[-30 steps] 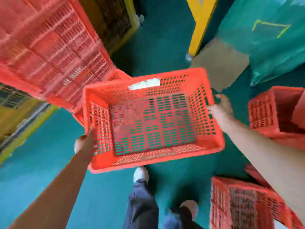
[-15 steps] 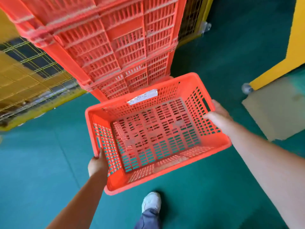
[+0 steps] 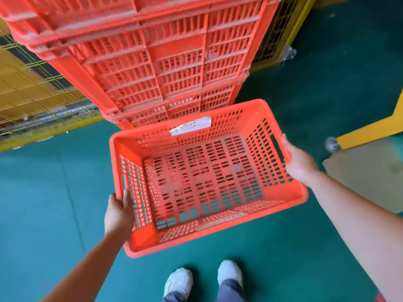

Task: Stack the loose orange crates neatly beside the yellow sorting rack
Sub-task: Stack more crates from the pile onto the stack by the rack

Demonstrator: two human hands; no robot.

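I hold the empty orange crate (image 3: 202, 182) above the green floor (image 3: 43, 192), left hand (image 3: 118, 212) and right hand (image 3: 299, 164) gripping its short ends, fingers probably curled under out of sight, and the tall crate stack (image 3: 152, 62) beside the yellow rack (image 3: 32, 94) stands just past its far long side.

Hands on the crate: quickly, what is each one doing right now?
Left hand: grips the orange crate, left end.
Right hand: grips the same crate, right end.
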